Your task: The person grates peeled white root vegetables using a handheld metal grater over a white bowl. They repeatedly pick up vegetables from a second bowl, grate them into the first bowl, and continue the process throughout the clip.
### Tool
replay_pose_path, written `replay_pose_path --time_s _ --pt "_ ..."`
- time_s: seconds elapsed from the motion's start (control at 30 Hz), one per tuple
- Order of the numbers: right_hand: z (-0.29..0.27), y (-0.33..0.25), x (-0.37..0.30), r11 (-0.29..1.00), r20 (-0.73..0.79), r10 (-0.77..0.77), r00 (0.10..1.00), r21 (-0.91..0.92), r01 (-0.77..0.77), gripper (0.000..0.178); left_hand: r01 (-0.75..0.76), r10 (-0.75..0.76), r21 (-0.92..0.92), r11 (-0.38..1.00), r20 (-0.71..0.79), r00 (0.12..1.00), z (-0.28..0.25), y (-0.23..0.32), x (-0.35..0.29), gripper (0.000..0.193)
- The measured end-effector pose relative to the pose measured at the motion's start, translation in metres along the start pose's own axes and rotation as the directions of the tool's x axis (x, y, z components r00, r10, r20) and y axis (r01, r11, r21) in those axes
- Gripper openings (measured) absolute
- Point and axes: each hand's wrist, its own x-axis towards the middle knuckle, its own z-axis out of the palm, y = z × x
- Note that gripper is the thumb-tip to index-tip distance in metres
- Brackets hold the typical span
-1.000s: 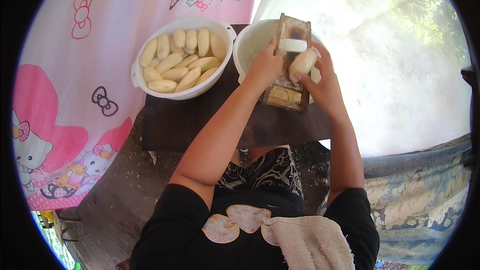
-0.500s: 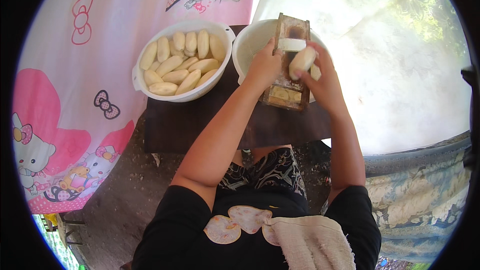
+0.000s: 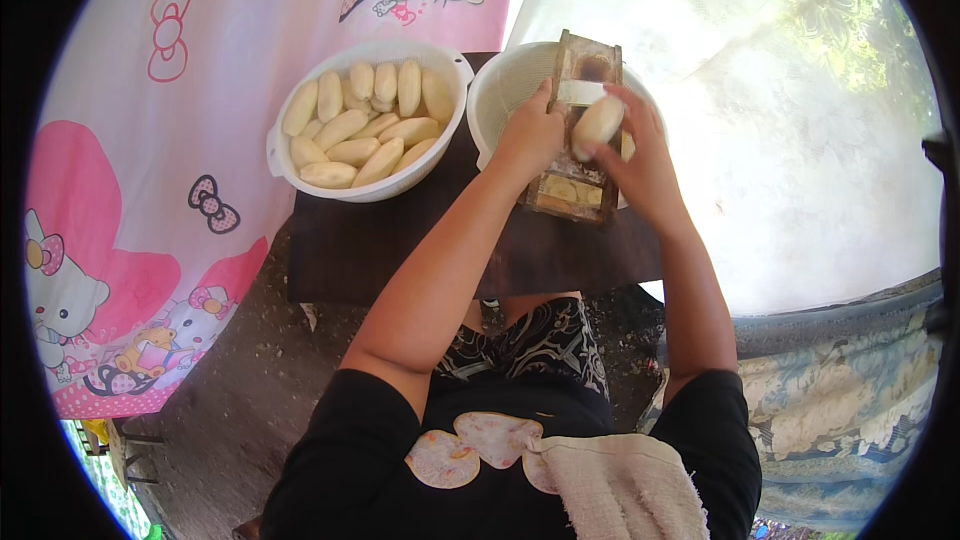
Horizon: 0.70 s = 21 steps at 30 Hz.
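A wooden mandoline slicer (image 3: 573,190) with a pale metal strip across it lies slanted over a white basin (image 3: 484,100). My left hand (image 3: 535,130) is closed around its left edge. In my right hand (image 3: 645,145) I hold a peeled banana (image 3: 598,126), thick and pale, against the slicer's face between thumb and fingers. Part of a pale piece shows by the right fingers; I cannot tell what it is. The hands and the slicer hide much of the basin's inside.
To the left, a white plastic colander (image 3: 283,162) holds several peeled bananas (image 3: 341,127). Both containers stand on a dark table (image 3: 400,250). A pink and white printed curtain (image 3: 230,60) hangs at the left, a white sheet (image 3: 790,160) at the right. A beige towel (image 3: 620,485) lies over my lap.
My right hand has shifted slightly with the peeled banana, which is more tilted now. My left hand keeps its grip on the slicer. The whole view has moved a little.
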Motion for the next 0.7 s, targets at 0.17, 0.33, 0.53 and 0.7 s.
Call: replay_pose_path --time_s 0.17,0.33,0.53,0.7 --pt "0.006 0.035 0.049 0.987 -0.078 0.121 0.99 -0.094 -0.128 0.063 -0.003 0.003 0.002 1.0 0.018 1.0 0.001 0.002 0.0 0.057" --pt "0.0 0.044 0.084 0.952 -0.047 0.289 0.956 -0.094 -0.292 0.063 -0.01 0.009 0.033 0.999 0.031 0.999 -0.003 0.003 0.001 0.057" --pt "-0.005 -0.003 0.001 0.977 0.049 0.163 0.985 0.131 -0.168 0.068 0.003 -0.003 -0.054 0.999 -0.003 1.0 0.002 -0.003 0.001 0.057" --pt "0.006 0.044 0.065 0.973 -0.08 0.217 0.973 -0.056 -0.222 0.064 -0.005 0.006 -0.01 1.0 0.018 1.0 0.001 -0.005 0.004 0.057"
